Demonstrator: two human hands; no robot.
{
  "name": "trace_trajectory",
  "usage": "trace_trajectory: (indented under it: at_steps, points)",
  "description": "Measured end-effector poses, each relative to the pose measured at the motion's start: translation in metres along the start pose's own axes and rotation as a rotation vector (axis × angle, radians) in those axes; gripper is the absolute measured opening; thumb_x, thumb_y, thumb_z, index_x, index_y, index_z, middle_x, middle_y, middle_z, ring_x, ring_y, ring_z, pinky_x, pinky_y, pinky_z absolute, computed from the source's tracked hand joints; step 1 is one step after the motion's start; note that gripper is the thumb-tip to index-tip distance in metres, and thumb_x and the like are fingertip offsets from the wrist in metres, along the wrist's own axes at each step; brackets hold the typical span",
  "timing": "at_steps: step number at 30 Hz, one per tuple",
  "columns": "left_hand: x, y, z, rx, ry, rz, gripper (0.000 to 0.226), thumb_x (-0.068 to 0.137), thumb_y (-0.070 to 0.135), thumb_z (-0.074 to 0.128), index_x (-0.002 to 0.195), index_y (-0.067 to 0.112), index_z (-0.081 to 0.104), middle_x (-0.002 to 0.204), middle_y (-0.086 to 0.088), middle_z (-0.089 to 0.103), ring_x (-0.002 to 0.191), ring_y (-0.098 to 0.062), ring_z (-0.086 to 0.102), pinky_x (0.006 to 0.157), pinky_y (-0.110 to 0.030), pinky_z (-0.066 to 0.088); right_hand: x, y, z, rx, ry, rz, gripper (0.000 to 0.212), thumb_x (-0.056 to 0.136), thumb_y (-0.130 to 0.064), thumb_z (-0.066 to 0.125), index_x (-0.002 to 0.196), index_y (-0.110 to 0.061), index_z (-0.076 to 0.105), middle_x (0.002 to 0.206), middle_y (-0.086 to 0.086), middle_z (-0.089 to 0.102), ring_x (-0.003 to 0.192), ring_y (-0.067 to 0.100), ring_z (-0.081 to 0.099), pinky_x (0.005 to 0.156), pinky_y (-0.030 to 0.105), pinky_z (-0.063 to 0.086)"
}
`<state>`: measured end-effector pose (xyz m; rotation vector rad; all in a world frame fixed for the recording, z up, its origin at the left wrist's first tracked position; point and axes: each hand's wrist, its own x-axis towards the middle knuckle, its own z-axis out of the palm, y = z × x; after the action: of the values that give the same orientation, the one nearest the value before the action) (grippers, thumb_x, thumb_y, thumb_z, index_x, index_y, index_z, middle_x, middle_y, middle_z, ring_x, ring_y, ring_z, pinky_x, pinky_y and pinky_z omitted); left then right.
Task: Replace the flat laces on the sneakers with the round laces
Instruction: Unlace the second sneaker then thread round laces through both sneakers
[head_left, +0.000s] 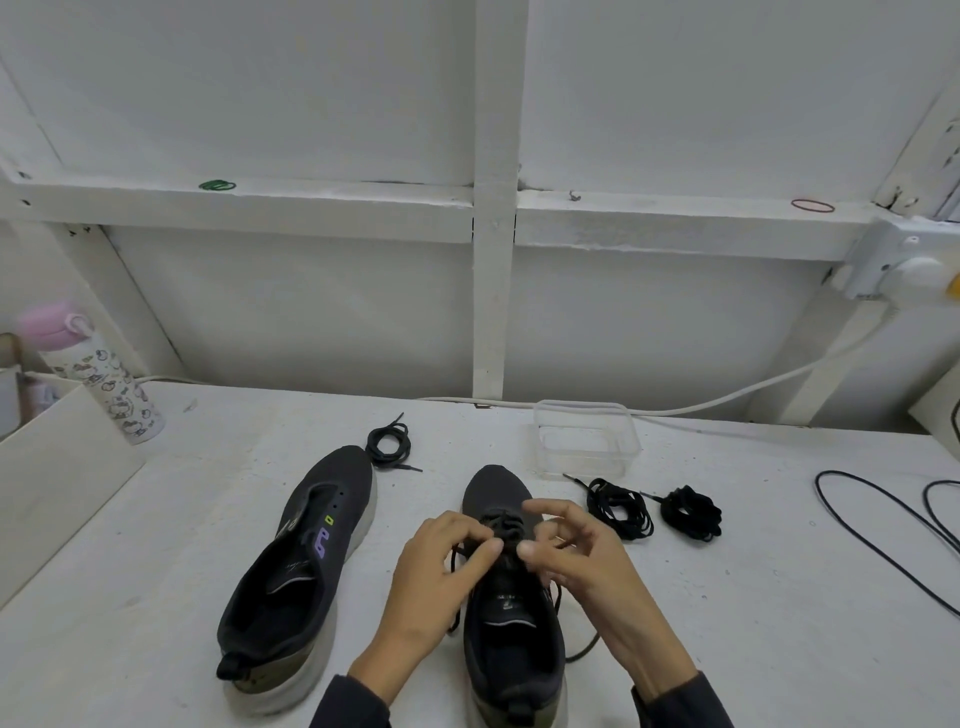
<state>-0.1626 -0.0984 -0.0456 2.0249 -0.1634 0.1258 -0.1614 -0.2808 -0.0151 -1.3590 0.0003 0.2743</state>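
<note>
Two dark sneakers stand on the white table. The left sneaker (301, 566) has bare eyelets and no lace. The right sneaker (511, 613) has a black lace through its front eyelets, with loose ends trailing on both sides. My left hand (441, 571) and my right hand (576, 556) meet over its eyelets, each pinching the lace (501, 525). A coiled black lace (388, 444) lies past the left sneaker's toe. Two more black lace bundles sit right of the right sneaker: a loose coil (621, 509) and a tighter bundle (691, 512).
A clear plastic tub (587, 439) stands behind the lace bundles. A pink-capped patterned bottle (111, 384) is at the far left beside a white box (57, 467). Black cables (883, 530) loop at the right. A white cord runs along the wall.
</note>
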Motion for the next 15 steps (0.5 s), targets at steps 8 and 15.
trace_trajectory:
  at_steps: [8,15]
  points:
    - [-0.004,0.002,0.006,-0.136,0.050,-0.087,0.007,0.089,0.022,0.069,0.087,0.029,0.071,0.085,0.012,0.071,0.088,-0.009,0.064,0.081,-0.024,0.050,0.006,-0.011,0.006,-0.114,-0.012,-0.046,0.028,0.083,0.009,0.067,0.109,-0.003,0.067,0.078,0.010,0.068,0.074,0.030,0.070,0.060,0.027,0.054]
    - [-0.002,0.000,0.008,0.191,0.122,0.027,0.029,0.088,0.064,0.040,0.095,0.043,0.058,0.081,0.023,0.066,0.085,-0.003,0.061,0.075,-0.029,0.049,0.017,-0.009,0.014,-0.312,0.035,-0.077,0.011,0.084,-0.001,0.070,0.092,-0.007,0.075,0.064,0.009,0.070,0.050,0.021,0.058,0.042,0.023,0.043]
